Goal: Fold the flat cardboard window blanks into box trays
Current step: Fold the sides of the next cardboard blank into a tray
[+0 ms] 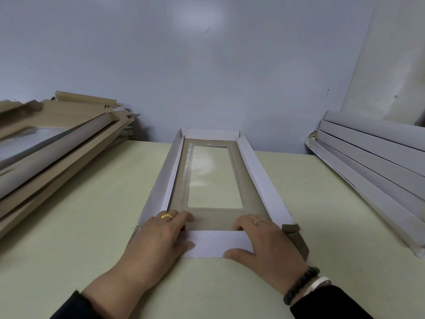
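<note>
One tray (213, 180) sits on the table (69, 226), window panel down, directly ahead of both hands. Far wall and both long walls appear raised; the near end flap (216, 244) lies under the fingers.

Step in hand, judged: closing the near end wall, the last side of this tray.

Left hand (158, 240): fingers bent over the flap's top edge, tips inside the tray on the brown inner border, thumb on the flap's outer white face. It grips the flap's left end. Right hand (264, 245): same hold on the right end, fingers curled inside, thumb flat on the outer face. A brown corner tab (296, 238) sticks out just beyond the right hand's knuckles, apparently not tucked.

Next move likely calls for tucking that tab inside, then pressing the flap down until it locks.

Counts: one tray in work; one stack of blanks (57, 143) beyond the left hand; one stack of white folded pieces (372, 162) beyond the right. Sheets per stack cannot be counted reliably.
</note>
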Tool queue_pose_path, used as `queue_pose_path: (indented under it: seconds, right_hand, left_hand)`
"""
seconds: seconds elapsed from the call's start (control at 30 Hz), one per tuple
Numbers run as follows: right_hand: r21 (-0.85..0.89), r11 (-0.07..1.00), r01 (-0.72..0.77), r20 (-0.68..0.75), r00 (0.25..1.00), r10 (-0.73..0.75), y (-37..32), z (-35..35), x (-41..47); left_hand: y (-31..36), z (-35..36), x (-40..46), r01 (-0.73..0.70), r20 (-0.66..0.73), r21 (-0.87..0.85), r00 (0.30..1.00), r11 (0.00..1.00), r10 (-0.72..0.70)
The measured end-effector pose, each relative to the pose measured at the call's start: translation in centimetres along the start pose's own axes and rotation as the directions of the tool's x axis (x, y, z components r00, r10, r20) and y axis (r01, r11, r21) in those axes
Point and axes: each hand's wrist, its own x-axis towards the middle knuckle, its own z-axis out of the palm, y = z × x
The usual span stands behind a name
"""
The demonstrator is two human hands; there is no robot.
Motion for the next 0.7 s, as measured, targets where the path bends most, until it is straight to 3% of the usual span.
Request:
queue_pose_path:
  seconds: [0.1,0.2,0.27,0.33,0.43,0.53,0.6,0.7]
  right_hand:
    - [0.034,0.999,-0.01,0.098,0.995,0.007,0.3,0.4,0.0]
    - [0.088,0.996,-0.032,0.109,0.994,0.023,-0.2,0.1,0.3]
    - [0.133,0.99,-0.053,0.109,0.993,0.039,-0.6,0.0,0.4]
    - [0.121,0.989,-0.081,0.096,0.993,0.069,-1.1,-0.5,0.3]
    - [-0.125,0.991,0.037,-0.021,0.999,-0.04,-2.0,-1.3,0.2]
    - [-0.274,0.948,0.16,-0.051,0.982,-0.18,-3.0,-1.9,0.0]
    - [-0.274,0.943,0.189,0.027,0.982,-0.19,-3.2,-2.2,-0.3]
    - [-0.152,0.964,0.219,0.164,0.967,-0.194,-3.0,-2.5,-0.9]
  left_hand:
    - [0.4,0.0,0.2,-0.017,-0.007,0.059,1.0,0.998,0.017]
    - [0.9,-0.3,0.2,-0.045,-0.019,0.111,0.999,0.993,0.048]
    - [1.0,-0.6,0.0,-0.102,-0.097,0.135,0.988,0.986,0.116]
    - [1.0,-0.7,-0.1,-0.12,-0.093,0.081,0.987,0.99,0.127]
    - [0.5,-1.6,-0.1,-0.148,-0.073,-0.115,0.987,0.982,0.14]
    - [-0.2,-3.7,-0.6,-0.158,-0.238,-0.242,0.966,0.957,0.099]
    - [-1.4,-4.5,-0.8,-0.091,-0.322,-0.225,0.947,0.97,0.014]
    - [-3.7,-4.3,-1.2,-0.019,-0.178,-0.195,0.984,0.981,-0.016]
